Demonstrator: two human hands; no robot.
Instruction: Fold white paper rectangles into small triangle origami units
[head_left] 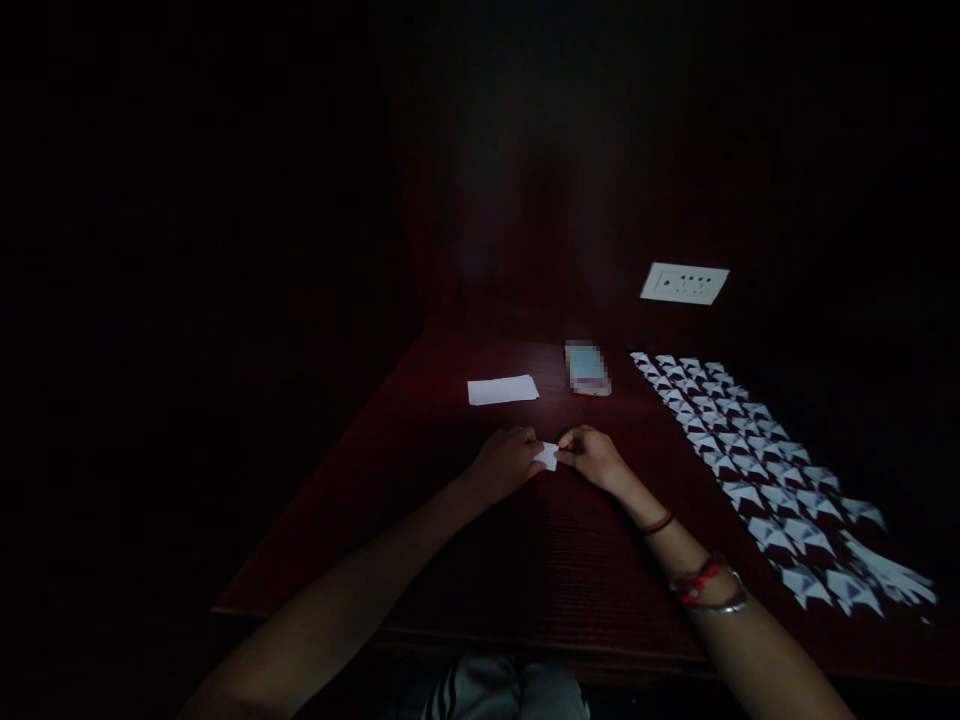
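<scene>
My left hand [504, 463] and my right hand [594, 458] meet over the middle of a dark wooden table [450, 540]. Between their fingertips sits a small folded white paper piece [547, 456], which both hands pinch with closed fingers. My right wrist wears red thread bands and a metal bangle. A short stack of white paper slips [502, 390] lies just beyond my left hand.
A phone [586, 368] lies face up beyond my right hand. Several folded white paper shapes [757, 470] are laid in rows along the right side of the table. A white socket plate [684, 283] is on the dark wall behind. The room is very dim.
</scene>
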